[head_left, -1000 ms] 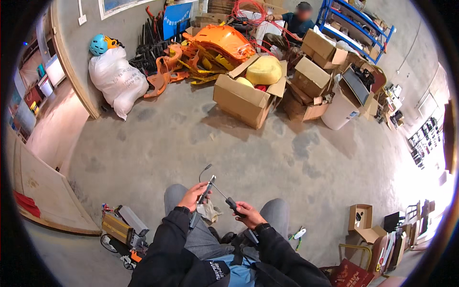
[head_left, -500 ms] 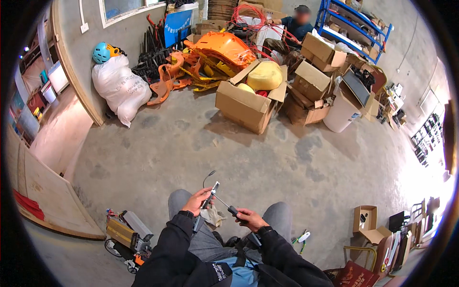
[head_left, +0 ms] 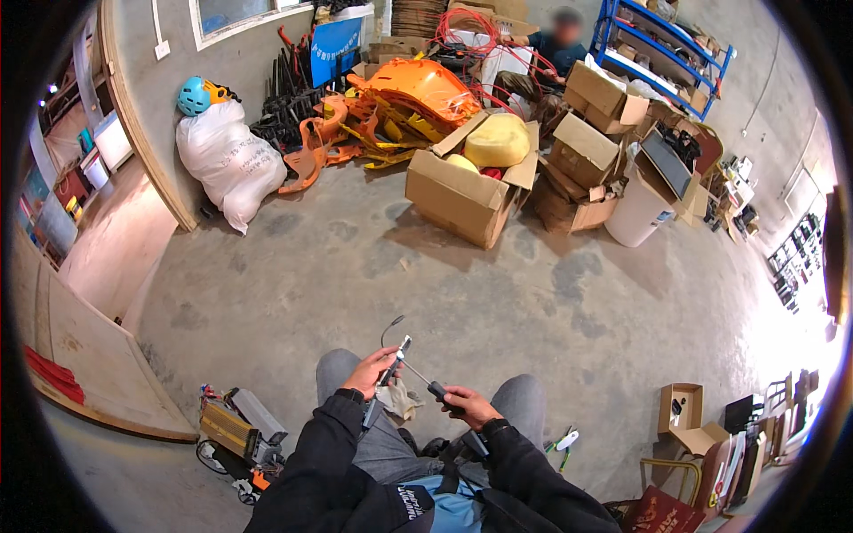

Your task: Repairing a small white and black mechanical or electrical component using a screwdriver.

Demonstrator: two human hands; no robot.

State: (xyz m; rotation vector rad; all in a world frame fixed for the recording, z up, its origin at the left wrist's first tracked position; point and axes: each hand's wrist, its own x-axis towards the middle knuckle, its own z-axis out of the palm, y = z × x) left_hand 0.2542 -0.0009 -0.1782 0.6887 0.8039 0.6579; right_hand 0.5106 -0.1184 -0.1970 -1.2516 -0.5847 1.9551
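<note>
In front of my knees, my left hand is closed around a slim black-and-silver part, whose exact kind I cannot make out. A thin dark cable curls up beside this part. A screwdriver with a thick black handle is in my right hand. Its thin shaft slants up and left, and the tip meets or nearly meets the part; which one I cannot tell. Below my left hand, a crumpled pale cloth or glove lies by my grey trouser leg.
Metal-cased units with wires stand on the floor at my left. Green-handled pliers lie at my right, with an open small carton farther out. Ahead are a large carton, orange shells, a white sack and a seated person.
Both hands keep their hold, and the screwdriver still points at the part. The whole view has shifted very slightly; my right hand's grip on the handle looks a little turned.
</note>
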